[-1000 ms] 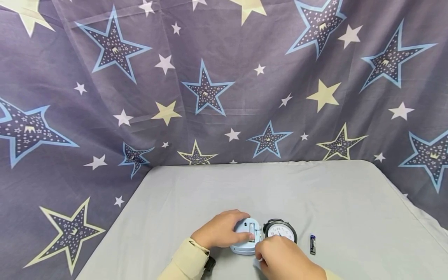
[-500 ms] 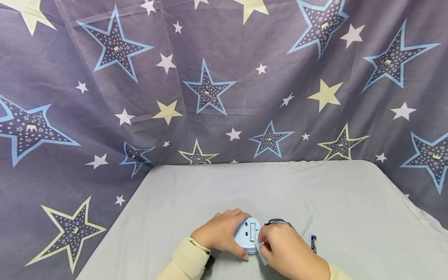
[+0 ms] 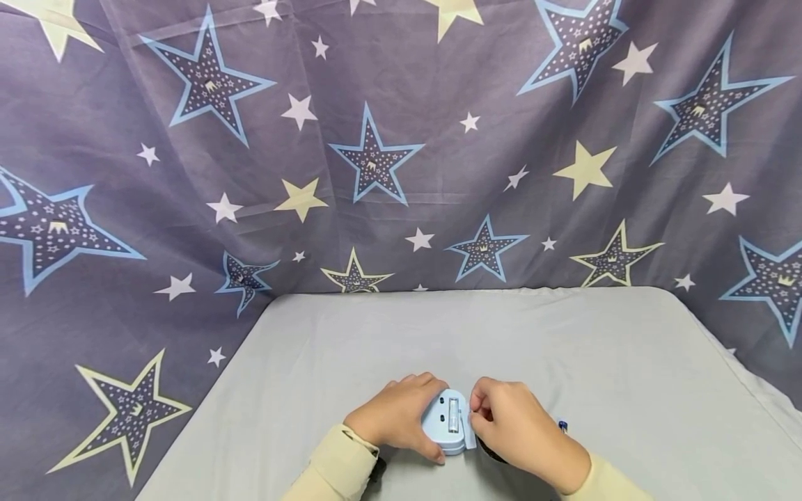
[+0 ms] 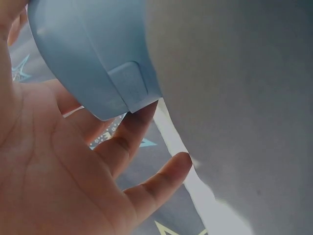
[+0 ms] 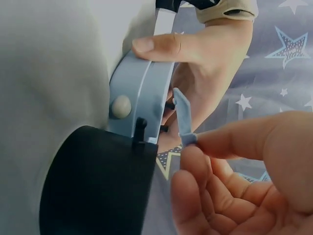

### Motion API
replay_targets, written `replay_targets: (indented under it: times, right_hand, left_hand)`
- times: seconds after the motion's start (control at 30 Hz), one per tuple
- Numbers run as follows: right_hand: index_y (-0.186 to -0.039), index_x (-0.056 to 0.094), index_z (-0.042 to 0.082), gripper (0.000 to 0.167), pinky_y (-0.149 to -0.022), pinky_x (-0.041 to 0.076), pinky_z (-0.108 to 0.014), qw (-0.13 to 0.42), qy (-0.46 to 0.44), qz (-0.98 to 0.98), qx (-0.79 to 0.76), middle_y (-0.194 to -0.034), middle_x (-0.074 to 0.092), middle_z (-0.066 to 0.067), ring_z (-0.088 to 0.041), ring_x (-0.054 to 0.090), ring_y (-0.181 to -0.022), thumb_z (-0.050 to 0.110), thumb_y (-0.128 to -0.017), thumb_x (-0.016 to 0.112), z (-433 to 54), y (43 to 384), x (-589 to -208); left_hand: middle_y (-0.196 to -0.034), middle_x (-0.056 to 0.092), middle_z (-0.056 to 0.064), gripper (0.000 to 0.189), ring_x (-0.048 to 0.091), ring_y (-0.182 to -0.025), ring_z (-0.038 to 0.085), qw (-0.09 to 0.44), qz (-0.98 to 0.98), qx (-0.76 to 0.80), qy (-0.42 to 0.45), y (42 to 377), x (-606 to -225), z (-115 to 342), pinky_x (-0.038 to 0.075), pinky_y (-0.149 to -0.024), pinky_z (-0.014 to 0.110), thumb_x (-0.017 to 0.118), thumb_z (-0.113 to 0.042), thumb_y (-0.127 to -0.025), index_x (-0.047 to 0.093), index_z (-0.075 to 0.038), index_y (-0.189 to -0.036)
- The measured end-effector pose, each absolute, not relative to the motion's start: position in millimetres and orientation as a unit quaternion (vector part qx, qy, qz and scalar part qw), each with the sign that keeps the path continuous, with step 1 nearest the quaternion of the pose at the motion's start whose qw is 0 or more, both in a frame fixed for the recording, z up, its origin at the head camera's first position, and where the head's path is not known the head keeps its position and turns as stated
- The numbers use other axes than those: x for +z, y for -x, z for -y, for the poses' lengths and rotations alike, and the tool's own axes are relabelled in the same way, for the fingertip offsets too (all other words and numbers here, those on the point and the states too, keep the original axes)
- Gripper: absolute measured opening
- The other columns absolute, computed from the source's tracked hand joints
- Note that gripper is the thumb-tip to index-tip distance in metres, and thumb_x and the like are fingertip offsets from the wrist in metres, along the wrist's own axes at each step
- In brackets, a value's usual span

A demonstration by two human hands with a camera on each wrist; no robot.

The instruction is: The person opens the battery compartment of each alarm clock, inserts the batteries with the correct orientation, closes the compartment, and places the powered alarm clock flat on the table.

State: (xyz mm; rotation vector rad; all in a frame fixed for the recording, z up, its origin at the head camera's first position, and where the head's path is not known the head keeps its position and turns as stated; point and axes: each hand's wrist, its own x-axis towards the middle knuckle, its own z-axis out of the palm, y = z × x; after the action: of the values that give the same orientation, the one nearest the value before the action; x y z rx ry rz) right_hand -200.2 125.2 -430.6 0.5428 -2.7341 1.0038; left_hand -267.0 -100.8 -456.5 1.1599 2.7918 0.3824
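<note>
A light-blue alarm clock (image 3: 446, 440) lies back up on the table, its battery compartment uncovered with a battery (image 3: 453, 415) in it. My left hand (image 3: 397, 417) holds the clock from the left, thumb on the near edge and fingers around the far side; the left wrist view shows fingers under the clock body (image 4: 93, 58). Between thumb and forefinger, my right hand (image 3: 523, 431) pinches a small light-blue battery cover (image 5: 183, 112). It is over the compartment's right side, tilted. In the right wrist view, small black knobs stick out of the clock's back.
A black alarm clock (image 5: 93, 181) lies right beside the blue one, mostly hidden under my right hand in the head view. Farther right, a loose blue-and-black battery (image 3: 562, 426) is partly covered by my right arm. The grey sheeted table (image 3: 388, 341) meets a star-patterned curtain (image 3: 376, 229).
My left thumb has moved off the battery to the clock's near edge. My right hand has risen away from the near side with the cover, now hiding most of the black clock.
</note>
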Motion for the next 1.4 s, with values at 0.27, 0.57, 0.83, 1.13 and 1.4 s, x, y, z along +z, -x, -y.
replay_targets:
  times: [0.27,0.57,0.83,1.13,1.4]
  right_hand:
    - [-0.078,0.056,0.019,0.024,-0.053,0.041,-0.021,0.075,-0.154,0.925,0.34,-0.062,0.051,0.014,-0.001,0.047,-0.056,0.007,-0.081,0.076,-125.6,210.3,-431.1]
    - [-0.083,0.055,0.018,0.025,-0.055,0.041,-0.023,0.071,-0.134,0.931,0.333,-0.065,0.055,0.015,-0.003,0.049,-0.057,0.009,-0.081,0.077,-123.2,214.8,-425.0]
    - [-0.086,0.052,0.016,0.026,-0.054,0.04,-0.025,0.056,-0.132,0.928,0.343,-0.067,0.055,0.012,-0.006,0.05,-0.057,0.007,-0.081,0.076,-121.1,218.5,-421.0]
    - [-0.086,0.05,0.015,0.028,-0.056,0.041,-0.025,0.056,-0.131,0.927,0.348,-0.069,0.056,0.012,-0.006,0.051,-0.059,0.007,-0.078,0.076,-122.7,221.7,-425.3]
    - [-0.085,0.05,0.014,0.028,-0.056,0.041,-0.025,0.052,-0.13,0.923,0.357,-0.07,0.056,0.009,-0.008,0.051,-0.061,0.007,-0.077,0.076,-122.5,224.4,-430.2]
  left_hand:
    - [-0.118,0.061,-0.016,0.093,0.053,-0.099,0.003,0.056,-0.917,0.129,-0.374,266.2,-453.6,100.4,0.046,-0.081,0.028,0.094,-0.058,-0.056,0.059,-0.025,-0.135]
    - [-0.119,0.061,-0.015,0.093,0.054,-0.1,0.004,0.05,-0.917,0.119,-0.377,266.6,-455.0,99.2,0.046,-0.08,0.027,0.093,-0.057,-0.057,0.058,-0.024,-0.137]
    - [-0.117,0.061,-0.016,0.092,0.054,-0.098,0.003,0.049,-0.919,0.11,-0.374,266.7,-453.3,98.6,0.046,-0.079,0.027,0.094,-0.057,-0.057,0.059,-0.024,-0.135]
    - [-0.117,0.06,-0.017,0.092,0.053,-0.098,0.003,0.054,-0.92,0.115,-0.371,266.1,-452.5,97.0,0.046,-0.078,0.028,0.094,-0.056,-0.056,0.059,-0.024,-0.135]
    - [-0.116,0.06,-0.017,0.092,0.053,-0.099,0.003,0.055,-0.919,0.118,-0.371,266.5,-453.6,97.2,0.046,-0.079,0.028,0.094,-0.055,-0.055,0.059,-0.025,-0.134]
